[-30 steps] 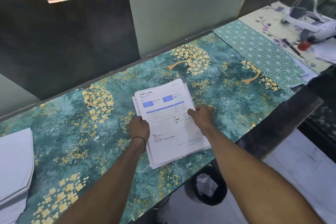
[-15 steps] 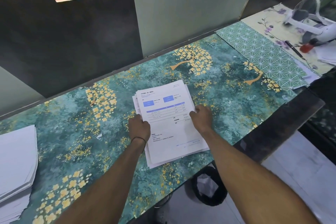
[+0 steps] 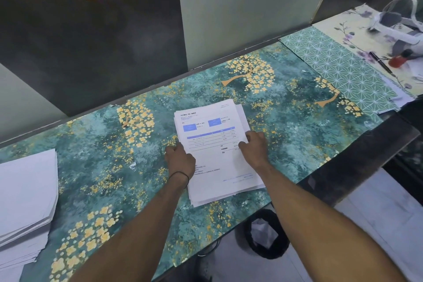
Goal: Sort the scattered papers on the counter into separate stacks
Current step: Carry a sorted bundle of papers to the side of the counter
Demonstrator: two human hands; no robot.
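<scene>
A: Head view, centre frame: a stack of printed invoices (image 3: 217, 151) lies on the teal floral counter (image 3: 297, 126).
B: Left hand (image 3: 179, 161) is curled on its left edge, right hand (image 3: 255, 146) pinches the right edge.
A: Lower left, a second, blank stack (image 3: 25, 197), well apart.
B: Bottom centre, a black waste bin (image 3: 267, 236).

Print on the top sheet (image 3: 212, 135) is blurring beyond reading at centre frame; the left hand (image 3: 179, 160) is hiding its left margin, while the frame's left edge is cropping the blank stack (image 3: 25, 194).
</scene>
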